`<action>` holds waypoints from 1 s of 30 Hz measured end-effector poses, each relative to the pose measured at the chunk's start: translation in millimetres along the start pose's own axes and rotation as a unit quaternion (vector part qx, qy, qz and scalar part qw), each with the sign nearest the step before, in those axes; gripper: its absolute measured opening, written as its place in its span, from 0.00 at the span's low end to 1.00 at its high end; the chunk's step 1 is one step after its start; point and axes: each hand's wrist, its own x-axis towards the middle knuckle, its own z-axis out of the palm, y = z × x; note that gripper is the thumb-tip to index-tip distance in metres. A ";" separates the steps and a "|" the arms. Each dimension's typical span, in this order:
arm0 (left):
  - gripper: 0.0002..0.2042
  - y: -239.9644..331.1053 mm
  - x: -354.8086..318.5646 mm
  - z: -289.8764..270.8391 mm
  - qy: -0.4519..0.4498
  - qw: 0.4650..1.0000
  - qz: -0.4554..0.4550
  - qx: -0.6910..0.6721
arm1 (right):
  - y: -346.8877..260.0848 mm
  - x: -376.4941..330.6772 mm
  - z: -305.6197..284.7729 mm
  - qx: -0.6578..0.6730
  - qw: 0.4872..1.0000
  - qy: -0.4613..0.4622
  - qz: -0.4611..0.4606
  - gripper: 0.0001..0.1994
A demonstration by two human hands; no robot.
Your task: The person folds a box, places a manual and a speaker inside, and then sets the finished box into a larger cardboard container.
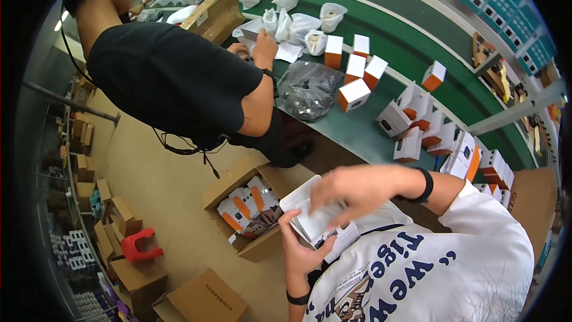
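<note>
My left hand (302, 255) grips a small white carton (344, 240) in front of my body, thumb on one side and fingers on the other. The carton's top stands open, with a white flap (302, 194) raised. My right hand (357, 194) is over the opening. Its fingers are smeared by motion, so whether they hold anything is hidden. Beyond my hands, on the green bench (351, 137), stand several white-and-orange cartons (354, 94), some with open tops (408, 143).
On the left, a co-worker in a black shirt (173, 77) handles things at the bench beside a grey plastic bag (310, 89). A cardboard box (262, 250) of folded cartons stands on the floor. Farther left are a red stool (142, 245) and other cardboard boxes (205, 298).
</note>
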 end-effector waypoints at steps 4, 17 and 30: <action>0.43 6.2 2.4 -7.5 0.063 0.997 -0.034 0.041 | 93.2 51.2 -78.9 -0.058 0.913 0.381 0.137 0.08; 0.45 16.3 16.2 14.7 0.198 0.973 -0.116 0.024 | 399.7 123.8 -124.1 -0.277 0.841 0.316 0.341 0.11; 0.44 7.8 25.2 2.7 0.184 0.976 -0.089 0.080 | 369.2 125.9 -154.9 -0.247 0.856 0.335 0.306 0.07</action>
